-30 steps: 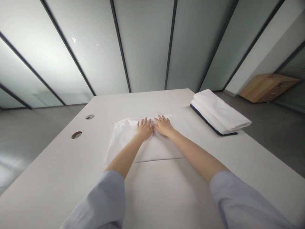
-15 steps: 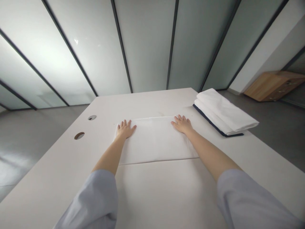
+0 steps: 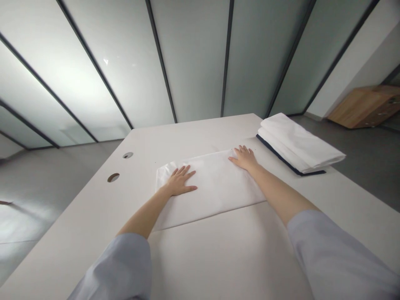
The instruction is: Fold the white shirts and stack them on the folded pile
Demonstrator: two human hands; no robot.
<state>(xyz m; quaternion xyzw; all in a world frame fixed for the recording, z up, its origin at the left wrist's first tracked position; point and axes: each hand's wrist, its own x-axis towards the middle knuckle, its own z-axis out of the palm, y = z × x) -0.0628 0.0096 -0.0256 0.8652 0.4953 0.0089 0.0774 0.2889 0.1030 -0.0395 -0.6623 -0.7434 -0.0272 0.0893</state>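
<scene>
A folded white cloth [image 3: 215, 183] lies flat on the white table, its near edge slanting up toward the right. My left hand [image 3: 181, 181] rests palm down on the cloth's left part, fingers spread. Around that hand's fingertips, the cloth's far left corner is wrinkled. At the far right corner, my right hand [image 3: 244, 157] presses down with its fingers apart, partly covering the edge. Neither hand grips anything.
On the right of the table [image 3: 218, 258] a stack of folded white cloth [image 3: 301, 141] lies on a dark blue flat piece [image 3: 279, 157]. Two round holes pierce the tabletop at left, the nearer one [image 3: 113, 178] brown-rimmed. Beyond stand frosted glass panels [image 3: 196, 62] and a wooden cabinet [image 3: 364, 106].
My left hand has slid right and nearer across the cloth, from its far left corner. The cloth has turned slightly, its left side coming nearer, and wrinkles show there. My right hand stays at its corner.
</scene>
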